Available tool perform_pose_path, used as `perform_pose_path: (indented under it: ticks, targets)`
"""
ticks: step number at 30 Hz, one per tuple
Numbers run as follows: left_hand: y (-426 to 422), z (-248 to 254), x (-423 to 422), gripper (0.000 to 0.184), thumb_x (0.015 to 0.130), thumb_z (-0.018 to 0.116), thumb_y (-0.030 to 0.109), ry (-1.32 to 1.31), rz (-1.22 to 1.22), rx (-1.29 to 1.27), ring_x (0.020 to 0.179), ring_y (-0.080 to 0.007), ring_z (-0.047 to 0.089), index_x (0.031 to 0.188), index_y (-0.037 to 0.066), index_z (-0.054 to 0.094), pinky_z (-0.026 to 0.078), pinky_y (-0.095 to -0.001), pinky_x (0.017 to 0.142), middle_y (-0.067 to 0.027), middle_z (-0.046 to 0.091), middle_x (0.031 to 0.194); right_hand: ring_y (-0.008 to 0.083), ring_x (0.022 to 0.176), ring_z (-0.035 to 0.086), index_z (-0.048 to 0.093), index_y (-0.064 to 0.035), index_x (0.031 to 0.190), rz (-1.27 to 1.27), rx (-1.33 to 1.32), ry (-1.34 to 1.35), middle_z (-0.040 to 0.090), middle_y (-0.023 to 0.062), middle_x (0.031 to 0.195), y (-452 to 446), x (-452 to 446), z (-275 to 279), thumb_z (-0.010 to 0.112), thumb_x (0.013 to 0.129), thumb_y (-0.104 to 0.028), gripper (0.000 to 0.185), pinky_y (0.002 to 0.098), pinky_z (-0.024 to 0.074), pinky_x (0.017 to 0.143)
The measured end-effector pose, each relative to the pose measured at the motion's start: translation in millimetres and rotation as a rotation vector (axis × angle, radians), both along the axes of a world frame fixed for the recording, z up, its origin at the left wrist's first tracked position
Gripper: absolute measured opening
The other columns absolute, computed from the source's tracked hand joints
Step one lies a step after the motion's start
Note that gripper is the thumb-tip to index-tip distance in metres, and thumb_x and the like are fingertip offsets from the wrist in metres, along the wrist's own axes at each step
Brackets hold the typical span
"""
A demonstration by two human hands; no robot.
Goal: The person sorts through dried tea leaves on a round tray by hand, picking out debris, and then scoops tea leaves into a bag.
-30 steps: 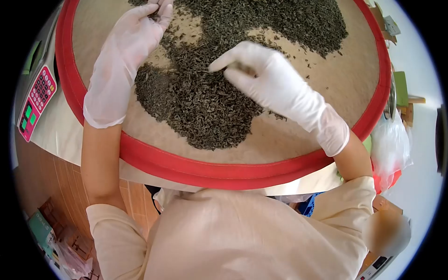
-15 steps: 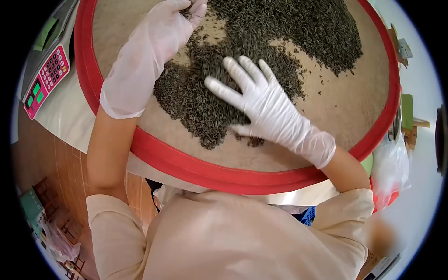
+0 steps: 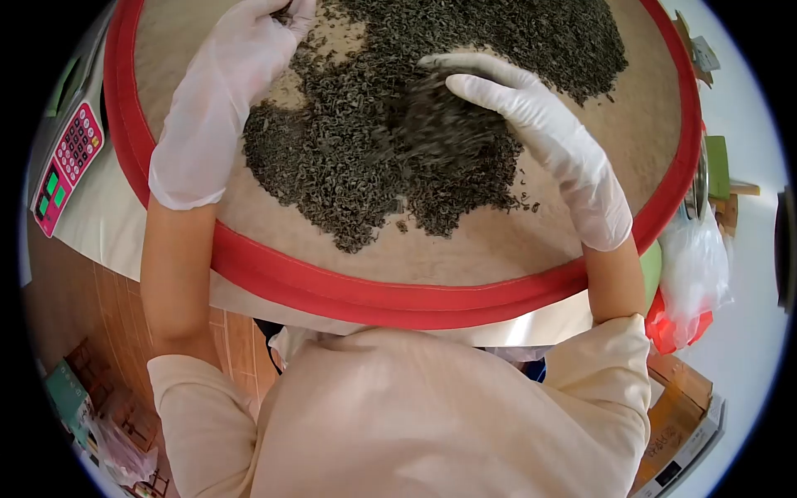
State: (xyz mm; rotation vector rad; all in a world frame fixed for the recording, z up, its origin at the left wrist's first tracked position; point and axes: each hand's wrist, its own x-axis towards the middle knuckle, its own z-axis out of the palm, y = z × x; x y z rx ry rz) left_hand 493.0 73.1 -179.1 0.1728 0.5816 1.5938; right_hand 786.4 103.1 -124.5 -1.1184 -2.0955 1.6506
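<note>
Dark, curled dried tea leaves (image 3: 332,158) lie in a broad heap on a round tray (image 3: 465,270) with a beige lining and a red cloth rim. My left hand (image 3: 270,37), in a thin white glove, is at the heap's upper left, its fingers curled around a few dark leaves and partly cut off by the frame's top. My right hand (image 3: 523,100), gloved too, arches over the heap's right side with thumb and fingers apart. Below its palm the leaves are blurred by motion.
A second, larger pile of tea leaves (image 3: 531,41) lies at the tray's far side. A pink-framed scale (image 3: 68,166) with green displays stands left. Clear plastic bags (image 3: 693,266) hang at the right, above a cardboard box (image 3: 677,415).
My right hand has swept up and to the right, turning from spread flat to arched, and leaves beneath it have shifted rightward. My left hand stays at the heap's upper left.
</note>
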Motion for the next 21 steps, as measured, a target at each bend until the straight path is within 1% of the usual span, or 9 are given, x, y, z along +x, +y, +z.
perform_pose_path:
  ticks: [4, 8, 10, 12, 13, 16, 18, 20, 21]
  targets:
    - [-2.6, 3.4, 2.9, 0.033, 0.089, 0.044, -0.007, -0.045, 0.049, -0.036, 0.097, -0.0208, 0.06, 0.119, -0.002, 0.056, 0.054, -0.0302, 0.083, -0.0112, 0.06, 0.109, 0.0076, 0.096, 0.057, 0.061, -0.0151, 0.128, -0.097, 0.446, -0.272, 0.064, 0.0, 0.114, 15.7, 21.6, 8.4, 0.063, 0.092, -0.02, 0.037, 0.0221, 0.045, 0.087]
    - [-6.4, 2.4, 2.4, 0.033, 0.088, 0.045, -0.007, -0.013, 0.033, -0.035, 0.098, -0.0203, 0.061, 0.119, -0.001, 0.056, 0.054, -0.0303, 0.083, -0.0099, 0.06, 0.111, 0.0069, 0.09, 0.058, 0.064, -0.0134, 0.124, -0.135, 0.416, -0.359, 0.068, 0.0016, 0.1, 15.5, 36.5, 16.7, 0.061, 0.091, -0.016, 0.033, 0.023, 0.0463, 0.08]
    - [-5.1, 1.3, 3.9, 0.034, 0.088, 0.045, -0.007, -0.005, 0.02, -0.025, 0.097, -0.0199, 0.061, 0.12, -0.001, 0.056, 0.054, -0.0303, 0.084, -0.0094, 0.061, 0.11, 0.0142, 0.083, 0.063, 0.068, -0.0089, 0.112, 0.05, 0.552, -0.355, 0.069, 0.0078, 0.091, 17.2, 47.7, 9.4, 0.063, 0.09, -0.022, 0.027, 0.0279, 0.0492, 0.076]
    - [-5.5, 1.7, 3.7, 0.034, 0.089, 0.044, -0.007, 0.004, 0.021, -0.037, 0.097, -0.0198, 0.061, 0.12, -0.001, 0.056, 0.054, -0.03, 0.083, -0.0093, 0.061, 0.11, 0.0237, 0.076, 0.065, 0.069, -0.0041, 0.099, 0.199, 0.513, -0.861, 0.069, 0.0129, 0.086, 11.1, 46.7, 11.4, 0.065, 0.087, -0.031, 0.03, 0.0332, 0.051, 0.072]
    - [-5.7, 2.8, 4.3, 0.034, 0.089, 0.044, -0.006, 0.015, 0.025, -0.05, 0.097, -0.0197, 0.061, 0.12, 0.0, 0.056, 0.054, -0.0297, 0.083, -0.0092, 0.061, 0.109, 0.0279, 0.069, 0.063, 0.068, -0.0012, 0.09, 0.179, 0.429, -0.85, 0.066, 0.0143, 0.078, 1.8, 44.6, 14.0, 0.067, 0.084, -0.037, 0.037, 0.0349, 0.0514, 0.069]
    - [-3.3, 6.8, 3.0, 0.034, 0.09, 0.043, -0.006, 0.091, 0.055, -0.075, 0.096, -0.0196, 0.061, 0.121, 0.0, 0.056, 0.055, -0.029, 0.081, -0.0089, 0.061, 0.109, 0.0326, 0.075, 0.065, 0.067, -0.0026, 0.096, 0.416, 0.248, -0.922, 0.067, 0.0169, 0.079, -10.9, 31.7, 20.3, 0.062, 0.085, -0.042, 0.041, 0.0378, 0.0521, 0.074]
    - [-5.7, 3.7, 0.9, 0.034, 0.09, 0.043, -0.006, 0.077, 0.03, -0.079, 0.096, -0.0197, 0.061, 0.121, 0.0, 0.056, 0.055, -0.0292, 0.081, -0.009, 0.061, 0.109, 0.0266, 0.077, 0.065, 0.066, -0.0029, 0.101, 0.32, 0.289, -0.824, 0.066, 0.0168, 0.079, -15.2, 29.2, 14.2, 0.065, 0.085, -0.035, 0.036, 0.0338, 0.052, 0.075]
    - [-9.6, 5.4, -4.9, 0.034, 0.091, 0.042, -0.006, 0.055, -0.015, -0.05, 0.096, -0.02, 0.062, 0.121, 0.0, 0.055, 0.055, -0.0296, 0.082, -0.0092, 0.061, 0.109, 0.0188, 0.075, 0.064, 0.065, -0.0026, 0.104, 0.107, 0.119, -0.07, 0.065, 0.0144, 0.076, -22.5, 29.4, 3.3, 0.066, 0.086, -0.025, 0.029, 0.0291, 0.0514, 0.073]
    - [-5.7, 11.8, 0.6, 0.034, 0.09, 0.042, -0.006, -0.005, -0.007, -0.052, 0.096, -0.0201, 0.062, 0.121, 0.0, 0.055, 0.055, -0.0302, 0.082, -0.0094, 0.061, 0.11, 0.0132, 0.07, 0.062, 0.066, -0.0043, 0.104, 0.102, 0.143, -0.024, 0.065, 0.0101, 0.074, -22.7, 27.7, 0.2, 0.065, 0.087, -0.014, 0.019, 0.0259, 0.051, 0.069]
